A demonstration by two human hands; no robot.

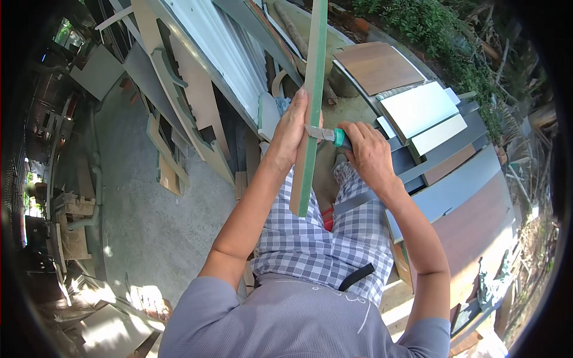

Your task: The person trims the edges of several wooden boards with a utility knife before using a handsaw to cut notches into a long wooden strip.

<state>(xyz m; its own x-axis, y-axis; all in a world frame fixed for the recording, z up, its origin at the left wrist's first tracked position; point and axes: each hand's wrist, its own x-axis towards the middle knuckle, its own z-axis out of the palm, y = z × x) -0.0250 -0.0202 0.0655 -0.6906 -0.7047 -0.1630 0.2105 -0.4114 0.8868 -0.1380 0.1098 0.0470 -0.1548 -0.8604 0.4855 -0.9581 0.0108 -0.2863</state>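
A long, narrow board strip (317, 71) with a green edge stands up lengthwise in front of me. My left hand (290, 128) is closed around it from the left, with the thumb along its face and the fingers behind. My right hand (371, 152) grips a knife (322, 133) by its green and dark handle. The short, worn-looking metal blade lies across the strip's green edge, close to my left hand. The strip's lower end hangs over my checked trousers (292, 238).
Flat panels (424, 110) lie stacked on the right, beside plants (412, 30). Cut boards (191, 101) and a white corrugated sheet (215, 48) lean at the upper left. Concrete floor (137, 179) spreads to my left, with wood scraps (77, 232) at its far side.
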